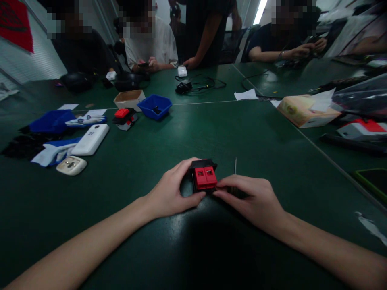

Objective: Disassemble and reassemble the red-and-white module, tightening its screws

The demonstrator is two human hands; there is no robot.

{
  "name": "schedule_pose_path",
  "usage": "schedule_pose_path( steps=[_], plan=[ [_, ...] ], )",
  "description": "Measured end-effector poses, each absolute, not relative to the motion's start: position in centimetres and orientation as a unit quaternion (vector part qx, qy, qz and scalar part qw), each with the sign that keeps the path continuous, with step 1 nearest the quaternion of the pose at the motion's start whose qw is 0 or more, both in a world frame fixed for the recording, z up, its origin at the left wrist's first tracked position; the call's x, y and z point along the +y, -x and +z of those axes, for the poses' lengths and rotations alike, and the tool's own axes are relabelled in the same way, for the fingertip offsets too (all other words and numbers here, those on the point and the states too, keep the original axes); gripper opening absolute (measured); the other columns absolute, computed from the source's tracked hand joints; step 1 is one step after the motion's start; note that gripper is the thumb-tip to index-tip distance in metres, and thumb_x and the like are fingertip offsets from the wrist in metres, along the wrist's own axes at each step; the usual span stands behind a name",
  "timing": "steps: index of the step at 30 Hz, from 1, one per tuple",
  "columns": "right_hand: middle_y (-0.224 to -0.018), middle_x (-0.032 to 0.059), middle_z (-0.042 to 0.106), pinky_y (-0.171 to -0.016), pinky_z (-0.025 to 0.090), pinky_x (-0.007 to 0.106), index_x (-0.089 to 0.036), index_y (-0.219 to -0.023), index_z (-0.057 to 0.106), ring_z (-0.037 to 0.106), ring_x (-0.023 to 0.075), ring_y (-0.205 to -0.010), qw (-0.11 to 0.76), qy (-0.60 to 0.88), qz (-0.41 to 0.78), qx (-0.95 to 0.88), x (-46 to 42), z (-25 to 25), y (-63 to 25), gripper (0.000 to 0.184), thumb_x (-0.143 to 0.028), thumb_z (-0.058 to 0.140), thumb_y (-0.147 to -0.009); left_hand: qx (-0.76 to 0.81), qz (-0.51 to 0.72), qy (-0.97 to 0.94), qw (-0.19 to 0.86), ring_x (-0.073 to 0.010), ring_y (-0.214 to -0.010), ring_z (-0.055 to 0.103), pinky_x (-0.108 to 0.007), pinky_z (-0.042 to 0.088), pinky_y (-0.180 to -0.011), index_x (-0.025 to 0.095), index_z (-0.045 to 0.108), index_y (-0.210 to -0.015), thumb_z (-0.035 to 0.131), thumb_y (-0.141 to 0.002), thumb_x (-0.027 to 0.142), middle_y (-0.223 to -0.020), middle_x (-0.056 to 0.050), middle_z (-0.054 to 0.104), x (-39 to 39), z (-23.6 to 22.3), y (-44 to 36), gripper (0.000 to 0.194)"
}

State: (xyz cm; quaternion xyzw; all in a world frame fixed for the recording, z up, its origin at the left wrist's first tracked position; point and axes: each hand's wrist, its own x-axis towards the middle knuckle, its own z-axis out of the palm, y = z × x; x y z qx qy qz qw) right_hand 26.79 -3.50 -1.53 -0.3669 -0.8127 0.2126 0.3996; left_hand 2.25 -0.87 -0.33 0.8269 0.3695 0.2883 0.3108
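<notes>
A small block with a red face, two slots in it and a black housing [205,177] is held low over the green table, its red side towards me. My left hand [173,189] grips it from the left, fingers behind and thumb along the lower front edge. At its right edge, the thumb and forefinger of my right hand [254,197] are pinched together against the block's lower corner. Whatever lies between those fingertips is too small to make out. A thin metal shaft [235,166], like a screwdriver's, sticks up behind my right hand; its lower end is mostly hidden.
Left on the table are a blue bin [155,106], another red-and-black block [124,118], a white power bank [91,139], gloves [54,152] and a round white case [71,165]. A tissue box [308,110] and green-edged phone [373,181] lie right. Several people sit or stand across the table.
</notes>
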Motion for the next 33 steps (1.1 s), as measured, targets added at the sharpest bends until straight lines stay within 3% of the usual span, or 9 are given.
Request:
schedule_pose_path(
  steps=[6, 22, 33],
  plan=[
    [-0.087, 0.0033, 0.079, -0.067, 0.063, 0.026, -0.020, -0.096, 0.074, 0.075, 0.0158, -0.072, 0.385, 0.334, 0.211, -0.834, -3.51, -1.39, -26.81, 0.012, -0.019, 0.063, -0.099, 0.361, 0.282, -0.832, 0.313, -0.0314, -0.128, 0.062, -0.047, 0.048, -0.112, 0.022, 0.044, -0.145, 0.076, -0.084, 0.036, -0.141, -0.014, 0.061, -0.75, -0.34, -2.18, 0.070],
    [-0.082, 0.0032, 0.074, -0.062, 0.056, 0.022, -0.017, -0.097, 0.069, 0.070, 0.0134, -0.069, 0.386, 0.309, 0.172, -0.852, -3.74, -1.28, -26.70, 0.009, -0.013, 0.062, -0.098, 0.353, 0.273, -0.841, 0.305, -0.0311, -0.136, 0.056, -0.046, 0.044, -0.118, 0.022, 0.043, -0.146, 0.077, -0.086, 0.036, -0.148, -0.014, 0.055, -0.76, -0.44, -2.08, 0.071],
    [-0.083, 0.0042, 0.073, -0.065, 0.054, 0.022, -0.014, -0.096, 0.068, 0.069, 0.0125, -0.071, 0.387, 0.304, 0.162, -0.856, -3.79, -1.51, -26.62, 0.008, -0.012, 0.060, -0.099, 0.370, 0.283, -0.836, 0.290, -0.0276, -0.132, 0.058, -0.040, 0.048, -0.114, 0.022, 0.041, -0.145, 0.078, -0.085, 0.035, -0.144, -0.012, 0.057, -1.04, -1.05, -2.63, 0.072]
  ],
)
